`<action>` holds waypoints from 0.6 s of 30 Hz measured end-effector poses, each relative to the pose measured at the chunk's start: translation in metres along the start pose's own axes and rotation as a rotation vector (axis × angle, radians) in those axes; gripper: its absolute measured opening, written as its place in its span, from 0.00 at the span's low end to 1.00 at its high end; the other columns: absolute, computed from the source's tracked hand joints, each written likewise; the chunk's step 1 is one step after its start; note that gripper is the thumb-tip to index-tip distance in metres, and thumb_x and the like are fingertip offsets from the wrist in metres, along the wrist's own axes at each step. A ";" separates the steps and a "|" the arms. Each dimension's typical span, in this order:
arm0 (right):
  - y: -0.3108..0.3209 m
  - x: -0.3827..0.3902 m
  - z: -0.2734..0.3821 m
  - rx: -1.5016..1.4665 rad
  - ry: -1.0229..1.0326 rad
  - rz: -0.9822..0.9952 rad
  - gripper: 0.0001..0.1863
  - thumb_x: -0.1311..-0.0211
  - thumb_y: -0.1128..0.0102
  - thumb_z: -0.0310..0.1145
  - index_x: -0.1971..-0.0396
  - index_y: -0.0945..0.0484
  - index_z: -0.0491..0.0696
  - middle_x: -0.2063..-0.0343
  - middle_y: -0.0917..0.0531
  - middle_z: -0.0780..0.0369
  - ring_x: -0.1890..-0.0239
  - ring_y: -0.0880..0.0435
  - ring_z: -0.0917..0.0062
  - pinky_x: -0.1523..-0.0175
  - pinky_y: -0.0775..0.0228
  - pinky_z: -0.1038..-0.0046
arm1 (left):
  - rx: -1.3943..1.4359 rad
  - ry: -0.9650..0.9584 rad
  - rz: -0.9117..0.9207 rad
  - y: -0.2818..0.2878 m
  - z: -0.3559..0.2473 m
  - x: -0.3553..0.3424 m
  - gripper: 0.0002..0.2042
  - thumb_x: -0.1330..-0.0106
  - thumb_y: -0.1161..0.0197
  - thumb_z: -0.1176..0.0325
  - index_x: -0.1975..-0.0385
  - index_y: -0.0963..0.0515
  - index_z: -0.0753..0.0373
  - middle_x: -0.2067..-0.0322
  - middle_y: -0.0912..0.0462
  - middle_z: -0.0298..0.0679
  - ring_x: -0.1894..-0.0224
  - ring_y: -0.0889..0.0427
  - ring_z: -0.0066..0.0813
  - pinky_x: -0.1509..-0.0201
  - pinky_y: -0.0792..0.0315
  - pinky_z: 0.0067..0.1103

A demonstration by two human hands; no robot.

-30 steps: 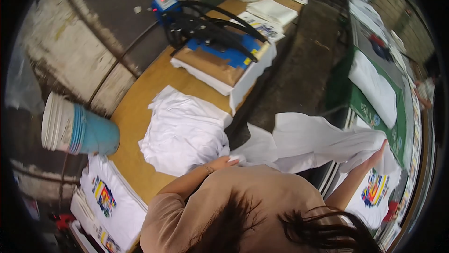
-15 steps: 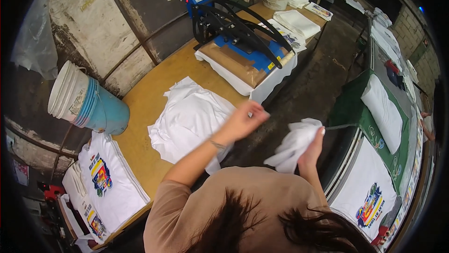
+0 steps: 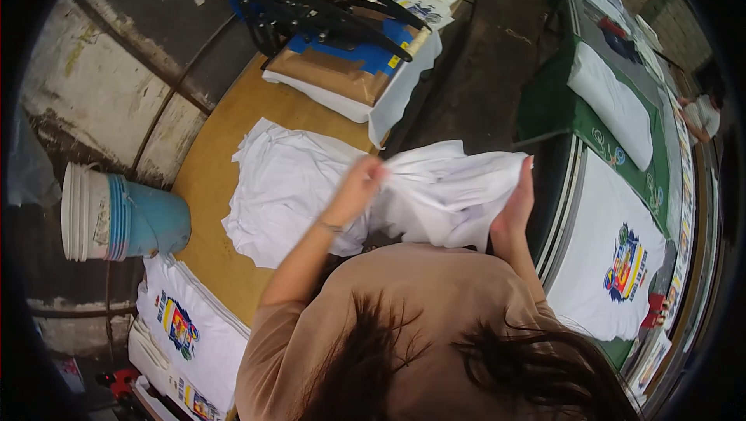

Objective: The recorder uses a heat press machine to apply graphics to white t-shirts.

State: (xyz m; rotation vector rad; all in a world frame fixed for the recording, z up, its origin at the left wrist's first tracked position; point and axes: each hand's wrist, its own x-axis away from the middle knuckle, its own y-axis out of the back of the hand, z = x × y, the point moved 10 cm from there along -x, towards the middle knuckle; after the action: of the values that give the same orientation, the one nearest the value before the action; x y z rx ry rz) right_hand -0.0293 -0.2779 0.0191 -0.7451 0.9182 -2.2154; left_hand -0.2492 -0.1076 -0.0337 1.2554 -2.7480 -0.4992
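Observation:
A white T-shirt (image 3: 454, 188) is stretched out in front of my chest between both hands. My left hand (image 3: 364, 186), slightly blurred, is closed on its left edge. On the other side, my right hand (image 3: 515, 205) grips the right end, thumb up along the cloth. Loose folds hang between them. Just left of my left hand, a rumpled pile of white shirts (image 3: 284, 184) lies on the yellowish table (image 3: 210, 180); the held shirt partly overlaps it in view.
Beyond the pile stands a heat press (image 3: 334, 48) with white cloth under its plate. Stacked buckets (image 3: 148, 215) are at the left, above printed shirts (image 3: 183, 320). To my right, a long table carries a printed shirt (image 3: 606, 258), a green cloth (image 3: 649, 188) and a folded white cloth (image 3: 614, 102).
My left hand has come down and taken hold of the T-shirt's left side. The bunched shirt is now spread wide between my hands. My view has shifted.

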 end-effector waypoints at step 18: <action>-0.051 0.018 -0.052 0.084 -0.126 0.331 0.13 0.33 0.56 0.42 0.59 0.31 0.48 0.60 0.24 0.64 0.55 0.26 0.76 0.48 0.35 0.74 | 0.055 -0.099 0.296 -0.055 -0.142 -0.013 0.11 0.42 0.34 0.70 0.64 0.23 0.70 0.63 0.20 0.38 0.63 0.19 0.22 0.63 0.25 0.17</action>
State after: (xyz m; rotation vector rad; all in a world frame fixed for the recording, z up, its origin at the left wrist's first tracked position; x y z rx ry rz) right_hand -0.0930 -0.2407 0.0314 -0.6353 0.8156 -1.8834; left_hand -0.1717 -0.1681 0.0834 0.8305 -2.9770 -0.4713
